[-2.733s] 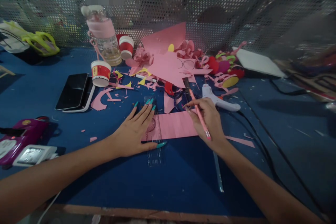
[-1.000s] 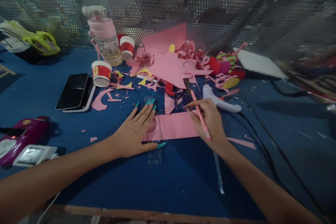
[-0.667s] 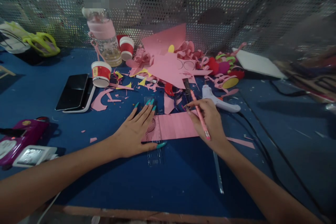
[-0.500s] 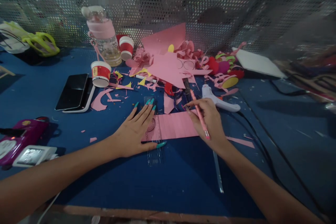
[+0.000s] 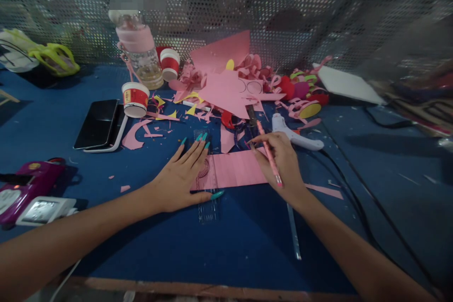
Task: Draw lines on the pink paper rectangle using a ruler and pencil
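Observation:
My left hand (image 5: 182, 177) lies flat, fingers spread, pressing a clear plastic ruler (image 5: 208, 207) onto a pink paper strip (image 5: 237, 170) on the blue table (image 5: 226, 240). My right hand (image 5: 283, 165) grips a pink pencil (image 5: 269, 155), its tip touching the strip's far right edge. The ruler crosses the strip's left end and is partly hidden under my left hand.
A white glue gun (image 5: 295, 134) lies just beyond my right hand, its black cord (image 5: 357, 198) trailing right. Pink paper scraps and sheets (image 5: 226, 85), two red paper cups (image 5: 134, 99), a pink bottle (image 5: 139, 52), phones (image 5: 101, 125) and a purple device (image 5: 24, 188) surround the area. A perforated metal screen (image 5: 300, 9) backs the table.
Almost nothing differs; both hands hold their places on the strip and ruler, and only the view shifts slightly.

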The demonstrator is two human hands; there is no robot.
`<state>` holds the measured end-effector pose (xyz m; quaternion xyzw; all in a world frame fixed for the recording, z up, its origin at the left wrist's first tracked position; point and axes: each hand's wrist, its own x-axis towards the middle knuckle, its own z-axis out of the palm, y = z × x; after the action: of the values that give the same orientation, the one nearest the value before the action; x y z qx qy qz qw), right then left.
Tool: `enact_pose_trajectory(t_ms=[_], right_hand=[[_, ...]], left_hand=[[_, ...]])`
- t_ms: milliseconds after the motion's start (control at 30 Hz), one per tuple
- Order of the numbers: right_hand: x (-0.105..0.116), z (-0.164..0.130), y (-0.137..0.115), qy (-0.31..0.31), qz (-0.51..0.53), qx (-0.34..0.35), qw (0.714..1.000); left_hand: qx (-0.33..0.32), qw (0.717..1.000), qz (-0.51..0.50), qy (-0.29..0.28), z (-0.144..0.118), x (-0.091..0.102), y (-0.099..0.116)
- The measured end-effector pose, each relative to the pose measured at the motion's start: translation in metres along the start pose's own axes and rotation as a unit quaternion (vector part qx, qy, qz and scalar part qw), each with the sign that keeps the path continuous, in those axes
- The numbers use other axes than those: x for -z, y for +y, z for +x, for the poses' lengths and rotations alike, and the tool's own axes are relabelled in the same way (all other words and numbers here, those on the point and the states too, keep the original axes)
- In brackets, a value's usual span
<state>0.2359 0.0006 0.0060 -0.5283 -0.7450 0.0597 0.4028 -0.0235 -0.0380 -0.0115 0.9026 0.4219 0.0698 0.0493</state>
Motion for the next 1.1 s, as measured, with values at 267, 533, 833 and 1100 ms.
enact_pose_trajectory(t_ms=[267,533,833,1100], right_hand=[[0.002,0.000,0.000,-0.003,-0.005,-0.012,1.000],[0.003,0.001,0.000,-0.010,-0.001,-0.006,1.000],[0.013,0.002,-0.018,0.094,-0.045,0.040,0.994],[0.011,-0.013,-0.045,-0.065,0.169,-0.082,0.980]], left_hand=[[0.003,1.000,-0.001,-0.007,0.001,0.003,0.002],[0.006,1.000,0.002,-0.010,0.001,0.003,0.002],[0.006,1.000,0.000,-0.015,0.002,0.003,0.001],[0.007,0.999,-0.006,-0.034,0.004,0.006,0.001]])
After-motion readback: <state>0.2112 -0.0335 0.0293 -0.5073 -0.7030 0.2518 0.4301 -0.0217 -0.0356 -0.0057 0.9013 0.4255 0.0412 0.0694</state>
